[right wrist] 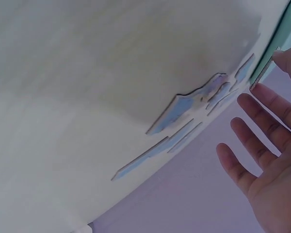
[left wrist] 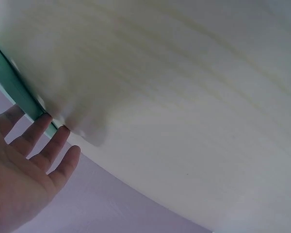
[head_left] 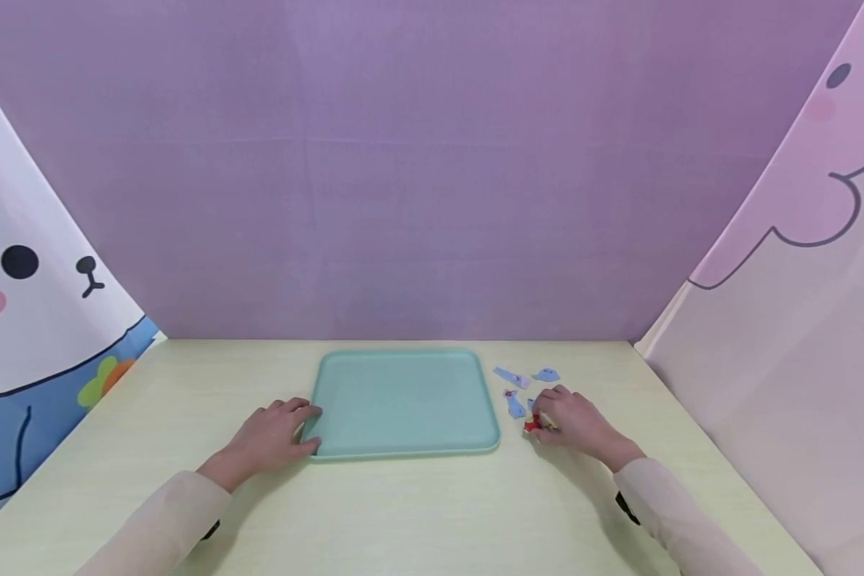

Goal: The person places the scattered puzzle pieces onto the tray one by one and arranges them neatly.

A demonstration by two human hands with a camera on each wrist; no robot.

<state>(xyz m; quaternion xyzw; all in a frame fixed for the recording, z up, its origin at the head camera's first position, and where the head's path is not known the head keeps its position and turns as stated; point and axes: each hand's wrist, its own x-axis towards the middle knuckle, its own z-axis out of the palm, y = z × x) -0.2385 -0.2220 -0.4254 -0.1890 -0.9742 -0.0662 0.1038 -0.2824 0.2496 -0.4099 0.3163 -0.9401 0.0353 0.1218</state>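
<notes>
My left hand (head_left: pixel 270 436) touches the left rim of a mint-green tray (head_left: pixel 406 400), its fingers relaxed. In the left wrist view the fingertips (left wrist: pixel 63 130) rest along the tray's outer wall. Right of the tray, my right hand (head_left: pixel 579 420) pinches a flat puzzle piece (head_left: pixel 531 424) with red on it between thumb and index finger. The right wrist view shows this piece edge-on (right wrist: pixel 264 70), while the other fingers stay loosely extended. Beside that hand lie several flat light-blue puzzle pieces, among them a long one (head_left: pixel 511 377), a rounded one (head_left: pixel 546 374) and an upright one (head_left: pixel 514 404).
The tray and pieces share a pale wood-grain table (head_left: pixel 418 512). A purple cloth wall (head_left: pixel 432 176) rises at its back edge. Printed cartoon curtains hang at the left (head_left: pixel 36 344) and right (head_left: pixel 778 336).
</notes>
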